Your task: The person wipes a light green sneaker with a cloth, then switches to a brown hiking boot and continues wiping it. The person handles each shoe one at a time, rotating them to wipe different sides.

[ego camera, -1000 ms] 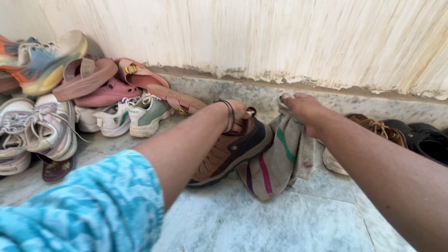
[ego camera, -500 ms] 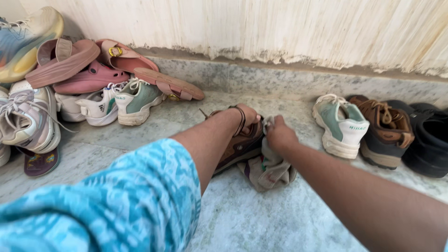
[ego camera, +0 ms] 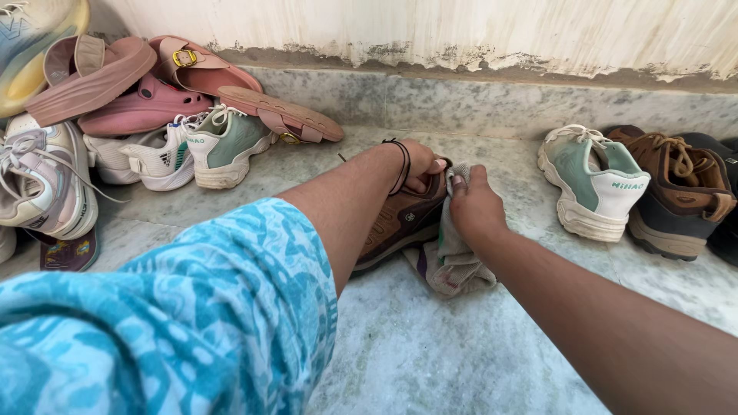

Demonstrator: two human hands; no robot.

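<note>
Marble floor (ego camera: 430, 361) fills the near ground, grey-green and veined, running back to a stone skirting (ego camera: 492, 104) under a stained, peeling wall (ego camera: 461, 27). Far left sits a shoe pile (ego camera: 146, 115): pink sandals and clogs stacked on top, white-and-green sneakers below, a pale laced trainer (ego camera: 46, 184) nearest the left edge. Far right, a row against the skirting: a green-and-white sneaker (ego camera: 592, 184), then a brown laced shoe (ego camera: 676, 192) touching it on its right, something black at the frame edge, mostly cut off.

Centre of the floor: brown hiking shoe (ego camera: 400, 223), resting on the marble between pile and row. Its long axis runs diagonally, near-left to far-right; which end is toe is hard to tell, since arm and hands cover much of it. It leans tilted, side panel facing up toward the onlooker.

Striped cloth (ego camera: 453, 261), beige with green and purple bands, lies bunched on the floor, touching the shoe's right side, its upper part pulled up against the shoe.

Left hand (ego camera: 419, 165), dark band at the wrist, blue patterned sleeve (ego camera: 177, 323) up the arm, grips the far end of the shoe, fingers curled over it. Right hand (ego camera: 477, 207) is clenched on the cloth, pressing it against the shoe's far-right end.
</note>
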